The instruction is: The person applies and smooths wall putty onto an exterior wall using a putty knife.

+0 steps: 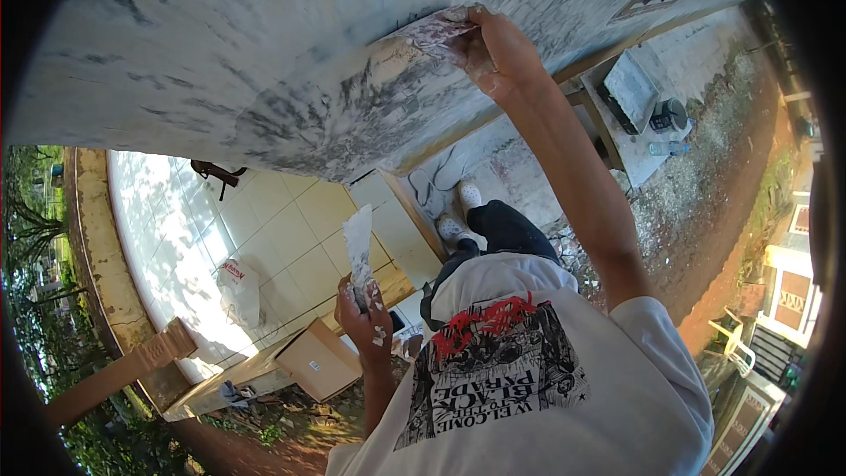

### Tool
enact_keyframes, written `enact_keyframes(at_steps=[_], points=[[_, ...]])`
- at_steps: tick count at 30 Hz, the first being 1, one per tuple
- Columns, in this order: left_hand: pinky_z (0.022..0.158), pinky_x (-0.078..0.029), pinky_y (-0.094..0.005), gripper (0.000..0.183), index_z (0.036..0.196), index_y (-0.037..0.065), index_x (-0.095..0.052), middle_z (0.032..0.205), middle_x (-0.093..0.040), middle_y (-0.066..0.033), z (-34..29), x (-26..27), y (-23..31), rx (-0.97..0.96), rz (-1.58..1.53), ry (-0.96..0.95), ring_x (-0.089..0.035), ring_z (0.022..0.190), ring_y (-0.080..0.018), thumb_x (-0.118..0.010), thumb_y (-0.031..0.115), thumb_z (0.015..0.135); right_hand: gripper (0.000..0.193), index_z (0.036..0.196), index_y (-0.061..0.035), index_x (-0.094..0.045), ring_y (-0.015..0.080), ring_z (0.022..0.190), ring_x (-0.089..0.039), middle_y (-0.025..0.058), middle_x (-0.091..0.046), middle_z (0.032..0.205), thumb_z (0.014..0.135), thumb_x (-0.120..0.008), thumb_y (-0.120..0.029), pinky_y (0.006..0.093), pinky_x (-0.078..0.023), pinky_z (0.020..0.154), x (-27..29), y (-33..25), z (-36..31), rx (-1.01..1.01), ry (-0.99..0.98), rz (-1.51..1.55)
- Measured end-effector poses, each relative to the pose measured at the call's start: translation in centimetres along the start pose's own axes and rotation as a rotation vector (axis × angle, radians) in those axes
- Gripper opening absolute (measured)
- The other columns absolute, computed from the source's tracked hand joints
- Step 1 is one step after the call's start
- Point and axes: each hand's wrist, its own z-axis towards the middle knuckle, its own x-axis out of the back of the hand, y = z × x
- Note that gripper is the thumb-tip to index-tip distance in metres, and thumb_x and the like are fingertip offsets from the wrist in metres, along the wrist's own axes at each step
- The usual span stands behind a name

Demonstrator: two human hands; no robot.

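Observation:
My left hand (363,322), flecked with white, is closed round the handle of a putty knife (358,242). White filler coats its blade, which points up and away from the wall. My right hand (496,55) is raised, gripping a wide, flat putty spreader (432,33) smeared with white and pinkish filler. The spreader's far edge lies against the wall (291,44), which is pale with dark grey streaks. A patchier dark area (326,115) shows on the wall below it.
A bench (621,145) at the right bears a white-smeared tray (631,88), a dark tub (670,115) and a plastic bottle (668,148). At the left, a tiled porch floor (273,238) holds a plastic bag (240,286). A cardboard box (319,361) stands below its edge.

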Motion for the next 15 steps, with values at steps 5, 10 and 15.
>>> enact_keyframes(at_steps=[5,10,15], points=[[0.057,-0.045,-0.0271,0.017,0.104,-0.004,-0.058,0.074,-0.061,-0.0079,0.3,-0.7,-0.2,-0.043,-0.057,-0.072,-0.055,0.061,-0.0135,-0.055,0.009,0.095,0.02,0.105,0.0021,-0.052,0.0211,0.078,-0.061,0.0127,-0.059,0.095,0.103,-0.037,-0.01,0.0387,-0.057,0.076,3.7,4.2,-3.1,-0.193,0.16,0.058],[0.056,-0.044,-0.0267,0.018,0.103,-0.004,-0.058,0.073,-0.06,-0.0073,0.9,-0.8,0.5,-0.137,-0.061,-0.074,-0.054,0.06,-0.0125,-0.055,0.012,0.095,0.007,0.098,0.0008,-0.055,0.0226,0.073,-0.066,0.0113,-0.061,0.089,0.095,-0.052,-0.005,0.0395,-0.058,0.066,2.3,5.4,2.0,-0.219,0.237,0.066],[0.066,-0.05,-0.0344,0.019,0.104,-0.008,-0.058,0.081,-0.063,-0.0178,1.2,0.0,1.4,0.103,-0.12,-0.088,-0.062,0.07,-0.0255,-0.059,0.006,0.091,0.012,0.097,0.0002,-0.054,0.0217,0.082,-0.064,0.0117,-0.06,0.092,0.099,-0.049,-0.01,0.0415,-0.057,0.074,-0.5,2.0,1.4,-0.066,0.169,0.039]])
